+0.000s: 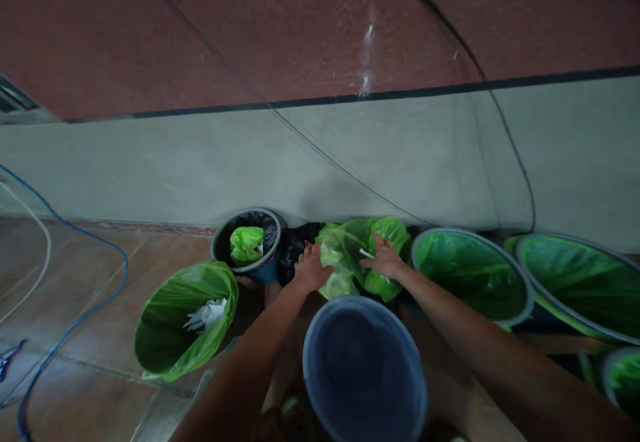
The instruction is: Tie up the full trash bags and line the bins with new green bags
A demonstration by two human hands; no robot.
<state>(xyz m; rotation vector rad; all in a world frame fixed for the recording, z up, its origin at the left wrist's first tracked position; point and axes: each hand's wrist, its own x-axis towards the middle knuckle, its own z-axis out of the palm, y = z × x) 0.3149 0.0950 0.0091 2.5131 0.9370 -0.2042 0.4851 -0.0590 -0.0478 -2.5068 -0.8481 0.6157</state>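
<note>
Both hands reach to a bunched green plastic bag (341,255) by the foot of the wall. My left hand (313,269) lies at its left edge, fingers spread, beside a black bag (290,255). At the bag's right part is my right hand (385,259), its fingers apart and touching the green plastic. A small white item (367,254) shows near the right fingertips. Below the hands stands a bare blue-grey bucket (365,369), its opening facing up.
A green-lined bin (187,322) with white paper and a bin (247,239) lined in black stand at left. More green-lined bins (473,275) are at right. A blue cable (90,319) crosses the tiled floor; dark cables hang along the wall.
</note>
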